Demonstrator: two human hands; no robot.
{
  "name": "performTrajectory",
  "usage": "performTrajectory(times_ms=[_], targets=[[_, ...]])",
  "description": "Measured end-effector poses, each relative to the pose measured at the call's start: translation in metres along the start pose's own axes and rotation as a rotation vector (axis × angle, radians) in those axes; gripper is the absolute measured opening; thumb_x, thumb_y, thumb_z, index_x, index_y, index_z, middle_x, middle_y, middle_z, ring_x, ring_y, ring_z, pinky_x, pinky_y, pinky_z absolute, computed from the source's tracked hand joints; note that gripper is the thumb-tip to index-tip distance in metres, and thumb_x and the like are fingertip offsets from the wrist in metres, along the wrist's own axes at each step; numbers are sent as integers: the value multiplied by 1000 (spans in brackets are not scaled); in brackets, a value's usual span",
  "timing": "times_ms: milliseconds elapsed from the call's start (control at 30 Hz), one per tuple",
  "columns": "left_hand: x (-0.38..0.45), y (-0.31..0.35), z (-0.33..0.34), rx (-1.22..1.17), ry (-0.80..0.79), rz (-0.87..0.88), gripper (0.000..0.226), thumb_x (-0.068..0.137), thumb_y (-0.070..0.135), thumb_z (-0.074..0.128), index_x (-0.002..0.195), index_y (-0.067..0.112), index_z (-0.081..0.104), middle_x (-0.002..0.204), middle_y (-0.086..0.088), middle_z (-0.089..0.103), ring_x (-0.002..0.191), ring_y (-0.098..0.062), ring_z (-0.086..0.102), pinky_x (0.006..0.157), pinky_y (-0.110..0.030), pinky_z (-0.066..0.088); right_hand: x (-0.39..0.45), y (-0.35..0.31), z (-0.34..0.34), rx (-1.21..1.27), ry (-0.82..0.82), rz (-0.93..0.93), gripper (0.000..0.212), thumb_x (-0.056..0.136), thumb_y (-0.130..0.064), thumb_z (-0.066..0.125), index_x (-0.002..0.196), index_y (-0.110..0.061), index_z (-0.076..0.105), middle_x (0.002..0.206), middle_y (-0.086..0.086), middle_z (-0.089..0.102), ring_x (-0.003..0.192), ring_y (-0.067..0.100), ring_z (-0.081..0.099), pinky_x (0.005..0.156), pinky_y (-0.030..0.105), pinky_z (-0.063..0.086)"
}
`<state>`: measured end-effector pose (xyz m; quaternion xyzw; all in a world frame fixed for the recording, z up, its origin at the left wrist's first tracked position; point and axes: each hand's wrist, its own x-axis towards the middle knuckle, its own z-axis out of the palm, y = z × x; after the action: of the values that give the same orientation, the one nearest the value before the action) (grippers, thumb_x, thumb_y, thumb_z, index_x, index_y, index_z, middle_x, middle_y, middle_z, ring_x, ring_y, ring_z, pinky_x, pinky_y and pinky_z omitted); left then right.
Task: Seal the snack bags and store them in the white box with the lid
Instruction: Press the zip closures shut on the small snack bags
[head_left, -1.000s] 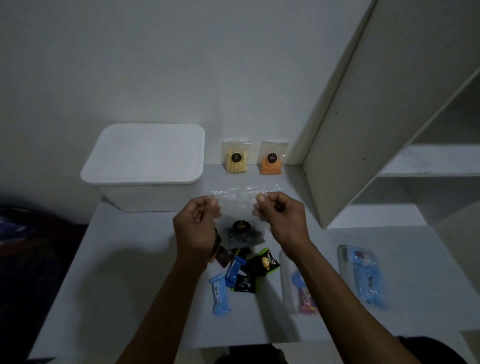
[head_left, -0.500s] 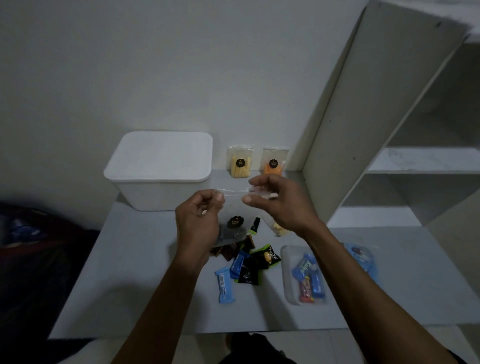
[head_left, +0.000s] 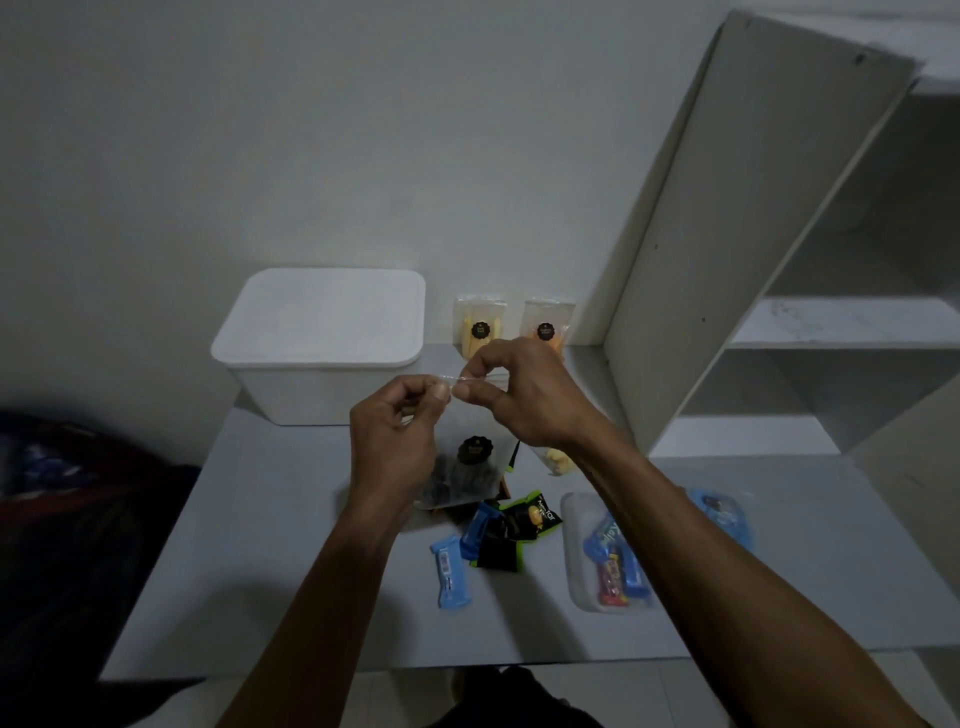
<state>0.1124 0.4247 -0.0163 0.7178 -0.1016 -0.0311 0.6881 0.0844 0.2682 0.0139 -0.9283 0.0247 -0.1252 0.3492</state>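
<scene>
Both hands pinch the clear snack bag's (head_left: 470, 462) top strip, left hand (head_left: 397, 441) touching right hand (head_left: 522, 397); strip runs left-right between them, bag hanging below. Lidded white box (head_left: 324, 343) sits beyond, nearer the left.

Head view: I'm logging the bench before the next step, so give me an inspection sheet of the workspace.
Surface: grey table, dimly lit.
Job's things: clear snack bag with dark contents held up by its top edge; white box, lid on; two snack bags against the wall.
Clutter: loose wrapped snacks; clear bag of bars.
Fingers: left hand and right hand both pinch the bag's top.
Cables: nothing seen.
Surroundings: white shelf unit at right.
</scene>
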Motion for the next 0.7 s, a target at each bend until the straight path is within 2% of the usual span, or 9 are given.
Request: performTrajectory(times_ms=[133, 300, 400, 500, 600, 667, 700], targets=[[3, -2, -5, 5, 16, -22, 9, 91, 17, 69, 86, 24, 74, 87, -2, 73, 91, -24, 68, 83, -34, 55, -3, -3, -11, 21, -53, 20, 9, 88, -36, 71, 87, -27, 74, 96, -12, 73, 95, 7, 65, 89, 39, 52], [5, -1, -4, -46, -44, -53, 8, 89, 17, 70, 84, 23, 73, 83, 1, 72, 85, -16, 67, 76, -27, 55, -5, -3, -16, 5, -32, 23, 9, 90, -31, 70, 83, -26, 70, 95, -10, 72, 94, 8, 64, 87, 36, 51], [7, -4, -1, -10, -91, -56, 10, 88, 19, 72, 81, 25, 74, 84, -3, 73, 88, -23, 68, 78, -36, 57, -6, -1, -16, 15, -71, 31, 10, 91, -31, 69, 88, -22, 73, 95, -8, 73, 94, 8, 64, 87, 34, 51], [11, -4, 0, -20, -58, -59, 14, 87, 15, 72, 77, 24, 73, 80, 1, 72, 83, -17, 66, 81, -38, 55, -8, 3, -19, 60, -74, 53, 7, 90, -30, 70, 85, -25, 70, 94, -9, 72, 92, 7, 64, 86, 32, 50], [10, -4, 3, -41, -66, -73, 17, 87, 14, 72, 74, 23, 72, 78, 3, 71, 80, -14, 64, 78, -37, 55, -9, 8, -17, 23, -39, 63, 10, 90, -32, 70, 81, -31, 68, 90, -14, 70, 91, 7, 63, 82, 36, 52], [10, -5, 3, -60, -64, -80, 17, 87, 13, 72, 74, 23, 73, 78, 3, 71, 81, -14, 64, 79, -37, 55, -9, 10, -17, 34, -44, 68, 9, 91, -32, 69, 81, -31, 68, 90, -15, 70, 88, 4, 64, 78, 29, 50], [11, -5, 3, -68, -60, -84, 16, 88, 13, 72, 75, 23, 73, 78, 4, 71, 81, -13, 64, 79, -35, 54, -10, 11, -18, 47, -51, 72, 8, 91, -31, 69, 83, -30, 68, 90, -14, 70, 86, 1, 63, 75, 22, 47]])
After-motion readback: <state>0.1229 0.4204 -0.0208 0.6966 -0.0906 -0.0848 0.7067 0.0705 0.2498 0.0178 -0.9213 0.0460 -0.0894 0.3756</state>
